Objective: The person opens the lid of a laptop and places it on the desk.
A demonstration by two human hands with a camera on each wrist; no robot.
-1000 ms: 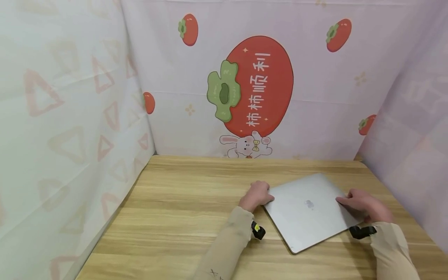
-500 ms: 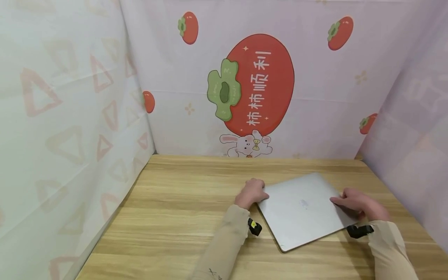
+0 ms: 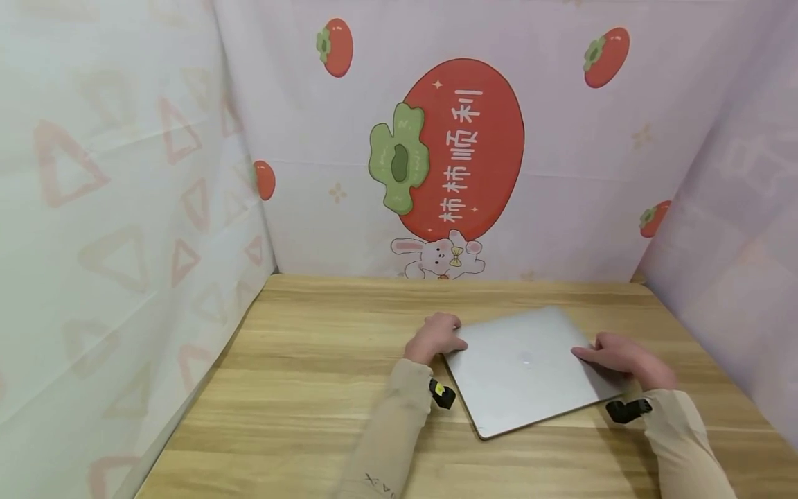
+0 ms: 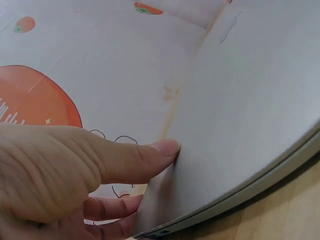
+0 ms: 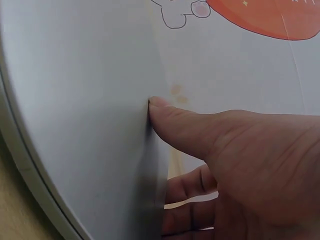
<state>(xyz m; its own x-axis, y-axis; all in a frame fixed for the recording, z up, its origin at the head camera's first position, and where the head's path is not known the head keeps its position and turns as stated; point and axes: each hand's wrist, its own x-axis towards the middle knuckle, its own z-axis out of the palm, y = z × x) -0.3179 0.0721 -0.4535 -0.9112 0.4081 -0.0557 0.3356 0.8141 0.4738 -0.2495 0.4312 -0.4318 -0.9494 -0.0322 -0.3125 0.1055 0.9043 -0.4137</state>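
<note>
The sleeves lie nearest: the left sleeve (image 3: pixel 386 423), light tan with dark marks on the forearm, and the right sleeve (image 3: pixel 682 436), of the same colour. A black device (image 3: pixel 444 395) with a yellow patch is located at the left wrist; a second black unit (image 3: pixel 623 411) is located at the right wrist.

Between the wrists is a closed silver laptop (image 3: pixel 517 381), right of centre over the wood-grain table (image 3: pixel 299 360). It is set askew, one corner directed toward the near side. Ports show in its side edge in the left wrist view. I cannot tell whether its underside touches the table.

The left grip (image 3: pixel 435 337) grasps the laptop near its far left corner: thumb on the lid, fingers past the edge. The right grip (image 3: pixel 617 357) grasps the right edge likewise, thumb on top, fingertips hidden by the laptop.

Beyond the table stands a pale back sheet (image 3: pixel 312 229), printed with a large red persimmon (image 3: pixel 492 152) bearing white characters, a rabbit (image 3: pixel 439 258) below it, and several small persimmons. To my left hangs a sheet with triangle outlines (image 3: pixel 125 298); to my right, a lilac-tinted sheet (image 3: pixel 736 277).
</note>
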